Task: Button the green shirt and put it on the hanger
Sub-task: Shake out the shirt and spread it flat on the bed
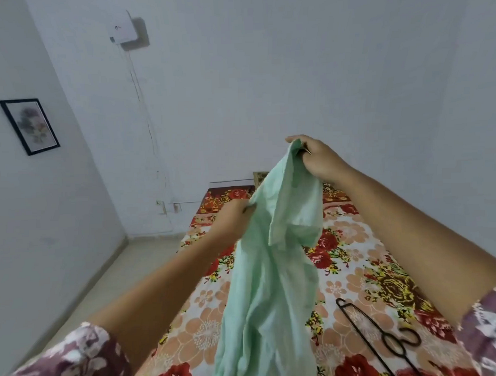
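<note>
Holding the green shirt [268, 274] aloft over the bed [356, 271], pinched at its top in the right hand [321, 160] and gripped at one edge in the left hand [234, 219], with the hanger [367, 328] by the bed's near right edge; risks mismatched buttons if fastened hanging bunched.

Light even, soft, cool; room moderately bright, the wall [266, 88] reads a flat bluish-grey. Shadows faint: one soft patch just right of the white wall box [122, 30]. Strong wide-angle distortion, wall corner and bed [356, 268] edges lean and bow toward the frame borders. Detail soft overall; framed picture [29, 126] blurry, sleeves [64, 360] at the bottom corners smeared, green shirt [267, 299] folds hold little texture
</note>
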